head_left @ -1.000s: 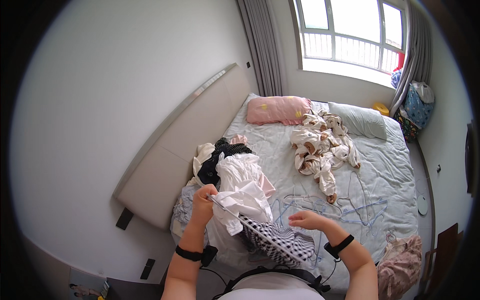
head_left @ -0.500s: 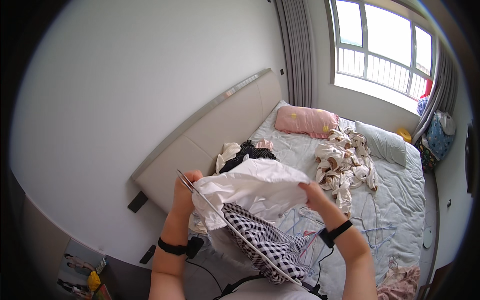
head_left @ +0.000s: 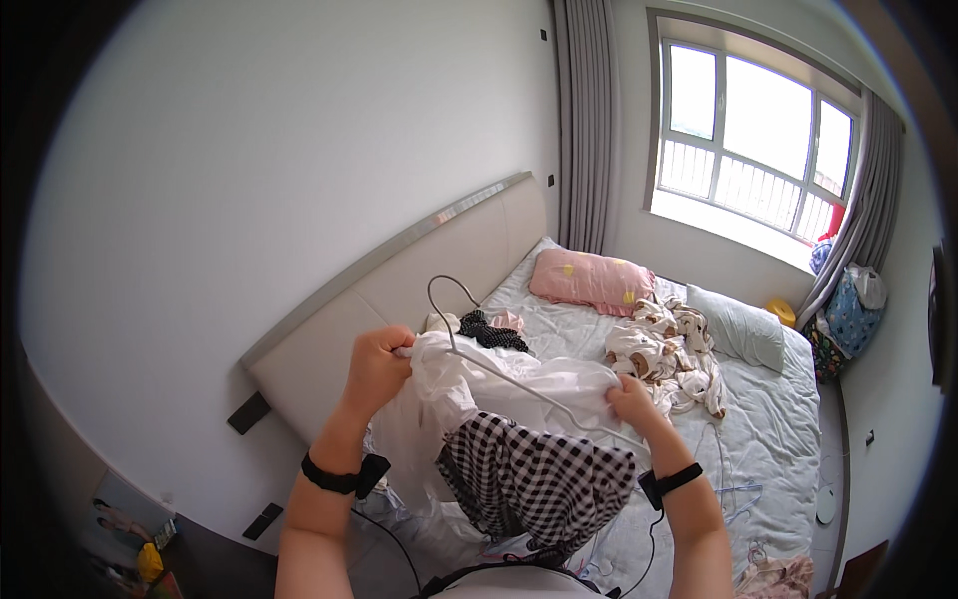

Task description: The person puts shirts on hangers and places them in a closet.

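Note:
My left hand [head_left: 380,365] is closed at the left edge of a thin white garment [head_left: 559,377]. A pale tip shows by its fingers, and I cannot tell whether it is cloth or a hanger end. My right hand [head_left: 635,401] pinches the garment's other edge. Across the cloth slants a pale hanger [head_left: 519,384], its hook standing up near the left hand. Black-and-white checkered cloth [head_left: 539,474] hangs below; whether it is part of the white garment is unclear. Both wrists wear black straps with small devices.
The bed [head_left: 768,419] has a beige headboard [head_left: 399,265] on the left. On it lie a pink pillow [head_left: 589,280], a pale pillow [head_left: 733,327], a white-and-brown cloth heap [head_left: 664,349], dark dotted clothing [head_left: 494,332] and blue hangers [head_left: 738,499]. A black cable [head_left: 394,539] hangs near my left arm.
The hanger hook, earlier by my left hand, now stands free to its right. The garment has spread and turned, with the checkered cloth hanging more openly. The view has shifted slightly.

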Demonstrator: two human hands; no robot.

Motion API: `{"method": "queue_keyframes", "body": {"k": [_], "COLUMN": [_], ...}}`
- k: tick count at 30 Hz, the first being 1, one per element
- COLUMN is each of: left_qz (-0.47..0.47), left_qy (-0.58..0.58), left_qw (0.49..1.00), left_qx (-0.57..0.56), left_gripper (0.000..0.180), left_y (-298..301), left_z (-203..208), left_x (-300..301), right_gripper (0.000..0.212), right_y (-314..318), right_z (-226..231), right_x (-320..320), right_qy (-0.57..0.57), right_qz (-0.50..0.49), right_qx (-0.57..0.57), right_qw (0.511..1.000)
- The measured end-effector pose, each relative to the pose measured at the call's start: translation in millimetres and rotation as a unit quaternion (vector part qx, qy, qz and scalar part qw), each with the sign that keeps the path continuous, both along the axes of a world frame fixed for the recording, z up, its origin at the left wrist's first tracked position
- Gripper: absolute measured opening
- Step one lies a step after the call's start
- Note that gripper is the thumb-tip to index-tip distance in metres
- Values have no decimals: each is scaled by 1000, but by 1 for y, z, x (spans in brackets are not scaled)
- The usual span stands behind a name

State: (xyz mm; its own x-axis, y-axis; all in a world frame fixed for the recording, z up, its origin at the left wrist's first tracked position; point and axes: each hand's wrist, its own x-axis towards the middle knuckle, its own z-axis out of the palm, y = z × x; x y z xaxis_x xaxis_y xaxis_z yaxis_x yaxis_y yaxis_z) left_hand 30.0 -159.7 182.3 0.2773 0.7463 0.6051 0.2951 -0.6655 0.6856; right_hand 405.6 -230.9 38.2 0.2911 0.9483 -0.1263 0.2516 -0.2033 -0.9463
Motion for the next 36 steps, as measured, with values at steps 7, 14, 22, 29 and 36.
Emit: {"method": "queue_keyframes", "body": {"k": [7, 14, 22, 29, 36], "left_qz": [-35, 91, 115, -64, -266], "left_qy": [198, 193, 169, -72, -113], "left_qw": [975, 970, 970, 981, 929], "left_qx": [90, 118, 128, -167, -230], "left_gripper": [18, 18, 19, 16, 17], "left_y": [21, 17, 27, 56, 17], "left_z": [-28, -24, -11, -46, -34], "left_x": [24, 57, 88, 83, 119], "right_gripper": [24, 30, 19, 34, 25], "right_y": [-35, -43, -39, -76, -104], "right_z": [109, 100, 105, 45, 62], "right_x": [2, 18, 28, -13, -16], "right_qy": [-313, -644, -28, -417, -418], "right_qz": [-9, 54, -273, -78, -28], "right_qx": [342, 14, 440, 266, 342], "right_qw": [886, 763, 855, 866, 841]}}
